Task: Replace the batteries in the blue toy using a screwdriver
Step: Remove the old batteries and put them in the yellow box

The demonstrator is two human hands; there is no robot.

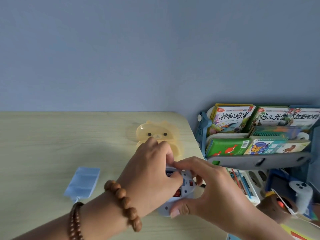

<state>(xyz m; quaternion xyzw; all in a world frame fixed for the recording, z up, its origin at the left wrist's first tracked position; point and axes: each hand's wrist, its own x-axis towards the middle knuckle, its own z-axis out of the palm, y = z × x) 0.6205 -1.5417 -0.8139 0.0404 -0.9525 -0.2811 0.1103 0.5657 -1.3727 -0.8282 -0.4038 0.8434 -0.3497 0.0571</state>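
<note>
The blue toy (pixel 186 187) lies on the wooden table (pixel 52 144) with its open battery compartment facing up, mostly hidden beneath both hands. A battery (pixel 170 172) with printed lettering shows in the compartment, and a red part of another (pixel 177 194) shows lower down. My left hand (pixel 152 172), with bead bracelets on the wrist, curls over the compartment and pinches the lettered battery between fingers and thumb. My right hand (pixel 206 189) grips the toy's right end, thumb on the near edge and fingers over the top. A dark tip (pixel 202 185), possibly the screwdriver, pokes out under its fingers.
A translucent yellow bear-shaped tray (pixel 155 133) lies just beyond the hands. A pale blue plastic packet (pixel 83 181) rests on the table at the left. Past the table's right edge stands a rack of children's books (pixel 259 135), with a white controller (pixel 301 189) below it.
</note>
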